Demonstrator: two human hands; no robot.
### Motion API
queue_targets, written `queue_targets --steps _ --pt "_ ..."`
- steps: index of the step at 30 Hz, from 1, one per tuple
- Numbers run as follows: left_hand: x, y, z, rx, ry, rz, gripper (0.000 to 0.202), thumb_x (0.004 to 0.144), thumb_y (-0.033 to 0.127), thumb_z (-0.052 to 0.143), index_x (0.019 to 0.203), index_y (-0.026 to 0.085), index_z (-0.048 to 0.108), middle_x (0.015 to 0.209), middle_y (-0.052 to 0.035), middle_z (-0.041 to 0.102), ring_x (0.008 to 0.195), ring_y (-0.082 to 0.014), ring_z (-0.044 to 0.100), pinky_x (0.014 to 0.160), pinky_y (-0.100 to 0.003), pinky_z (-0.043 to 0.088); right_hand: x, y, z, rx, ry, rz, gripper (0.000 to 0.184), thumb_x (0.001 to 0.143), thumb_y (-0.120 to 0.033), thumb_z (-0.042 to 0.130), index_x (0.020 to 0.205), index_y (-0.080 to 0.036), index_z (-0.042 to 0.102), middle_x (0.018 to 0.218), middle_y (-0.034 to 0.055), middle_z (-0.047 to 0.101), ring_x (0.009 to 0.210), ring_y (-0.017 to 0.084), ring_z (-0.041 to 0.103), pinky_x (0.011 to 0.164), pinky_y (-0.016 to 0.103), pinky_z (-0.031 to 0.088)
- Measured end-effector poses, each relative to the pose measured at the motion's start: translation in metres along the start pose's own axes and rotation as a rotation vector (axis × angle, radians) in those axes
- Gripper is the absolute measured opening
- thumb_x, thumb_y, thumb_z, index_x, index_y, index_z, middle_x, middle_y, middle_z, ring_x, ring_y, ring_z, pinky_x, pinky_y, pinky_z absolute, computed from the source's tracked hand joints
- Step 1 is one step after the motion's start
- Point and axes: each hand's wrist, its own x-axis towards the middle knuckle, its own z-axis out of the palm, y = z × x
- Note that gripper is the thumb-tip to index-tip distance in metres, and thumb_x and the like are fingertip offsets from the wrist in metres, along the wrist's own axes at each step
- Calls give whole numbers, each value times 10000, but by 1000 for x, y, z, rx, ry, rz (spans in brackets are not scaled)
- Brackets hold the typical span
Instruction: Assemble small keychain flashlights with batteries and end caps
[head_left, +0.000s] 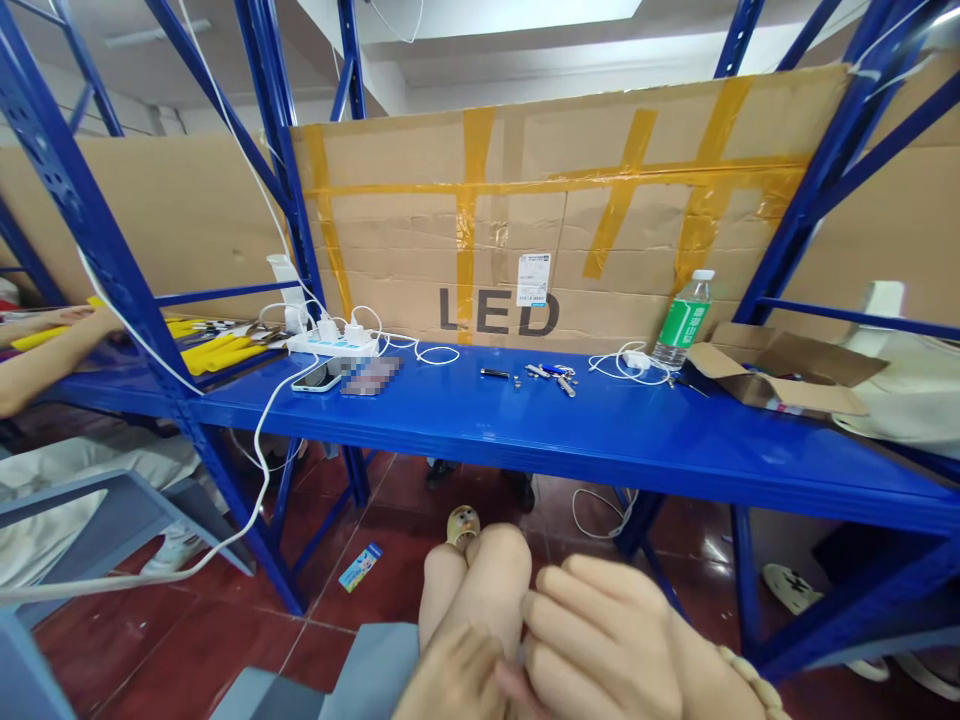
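Observation:
Over my lap, at the bottom of the head view, my two hands are close together. My right hand (607, 640) has its fingers curled inward, and a braided band (750, 680) circles its wrist. Lower and a little blurred, my left hand (454, 675) is also closed, with its fingers near the right hand's fingertips. Anything between the fingers is hidden. Beyond them on the blue table (450, 420) lie a dark pen-like stick (494, 373) and a small heap of metal and blue pieces (553, 374). Neither hand touches these.
A phone (316, 376), power strip (334, 344) and white cables are on the left. On the right stand a green-labelled bottle (684, 322) and an open cardboard box (780, 375). Another person's arm (60, 355) is near yellow items (221, 352). Blue posts (810, 200) frame the table.

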Motion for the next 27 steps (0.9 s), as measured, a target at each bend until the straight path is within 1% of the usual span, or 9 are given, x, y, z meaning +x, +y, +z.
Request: queue_targets --steps 2,5,10,12,13,16,18,22,27 --pt "10 -15 -2 3 27 -25 177 854 238 415 787 258 578 682 -51 586 650 -206 552 575 -349 498 1 19 5 -16 -13 24 344 843 -173 462 502 -185 421 442 -37 438 425 92 385 445 272 234" --pt "21 -35 -6 -3 173 -174 193 827 132 346 726 198 496 589 -27 527 554 -170 509 512 -311 439 -5 61 21 -74 172 145 320 870 -202 441 554 -177 485 444 -33 489 407 72 409 440 243 264" --pt "28 -56 -1 -41 258 -342 120 848 132 350 776 186 429 598 -3 523 524 -131 501 510 -251 416 -35 133 65 299 63 976 262 890 -288 393 779 -173 601 640 4 609 516 79 557 527 189 420" --pt "33 -63 0 1 285 -258 109 836 120 365 773 186 424 612 -10 535 537 -131 503 522 -250 414 -47 157 79 510 78 1377 188 833 -282 489 935 -171 602 919 54 635 686 114 616 517 184 472" --pt "37 -66 -1 49 312 -171 124 823 108 371 744 190 418 604 -12 533 537 -134 495 520 -254 406 -53 167 83 529 58 1450 242 804 -233 523 1029 -161 579 1003 79 615 744 127 624 528 187 497" --pt "60 -79 -9 179 390 147 180 776 71 419 656 204 400 503 19 477 486 -128 437 469 -241 356 -65 192 87 563 -52 1530 376 703 -118 617 1077 -118 579 978 115 622 739 142 634 538 206 537" --pt "82 -90 -16 225 431 263 193 764 65 446 638 206 406 535 14 523 557 -135 478 526 -239 404 -70 203 85 594 -147 1516 359 682 -109 638 1039 -122 613 914 96 643 701 133 634 531 204 546" --pt "143 -119 -24 247 447 137 183 812 122 436 652 205 465 634 0 578 688 -143 518 647 -253 449 -72 223 84 583 -366 1385 243 663 -124 649 903 -135 680 826 63 667 633 122 616 465 183 518" --pt "217 -160 -10 184 205 -66 102 859 224 451 876 189 545 805 -29 581 818 -180 480 719 -285 444 -65 247 100 438 -562 1150 196 666 -86 603 794 -190 709 726 10 679 566 113 599 502 193 486"
